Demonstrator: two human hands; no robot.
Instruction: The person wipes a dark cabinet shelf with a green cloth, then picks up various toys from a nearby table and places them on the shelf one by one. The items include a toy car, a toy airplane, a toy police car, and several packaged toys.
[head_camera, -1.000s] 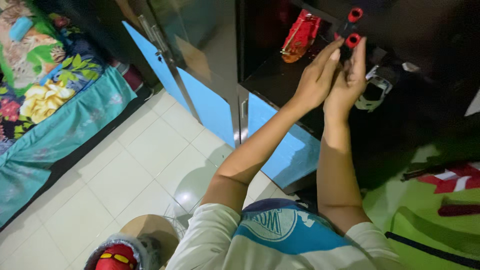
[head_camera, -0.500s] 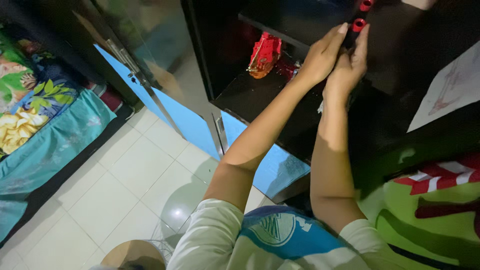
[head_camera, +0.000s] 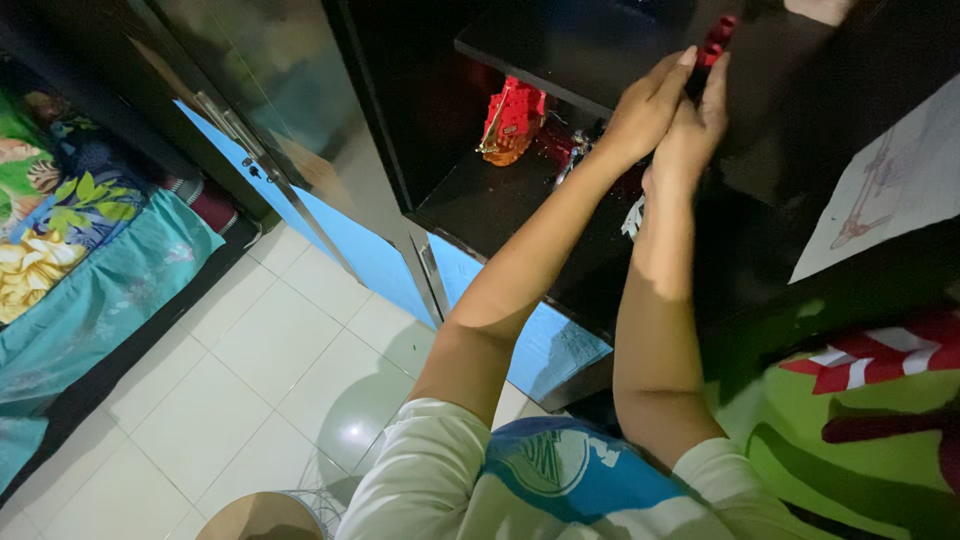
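Both my hands are raised to a dark object with red round caps (head_camera: 714, 45) at the front edge of an upper black shelf (head_camera: 570, 50). My left hand (head_camera: 645, 110) and my right hand (head_camera: 690, 125) press together around it, fingers pointing up. Most of the object is hidden by my fingers and the dark cabinet. Below, on the lower shelf (head_camera: 480, 200), stands a red and orange toy (head_camera: 510, 120).
The black cabinet has blue lower panels (head_camera: 375, 255) and a glossy door (head_camera: 290, 90) swung open at left. A bed with a teal floral cover (head_camera: 90, 270) lies at far left, beyond white floor tiles (head_camera: 250, 370). A paper drawing (head_camera: 890, 190) hangs at right above green and red cloth (head_camera: 850, 400).
My hands have risen with the red-capped object from the lower shelf level up to the upper shelf edge. The view has shifted, so the cabinet sits further left.
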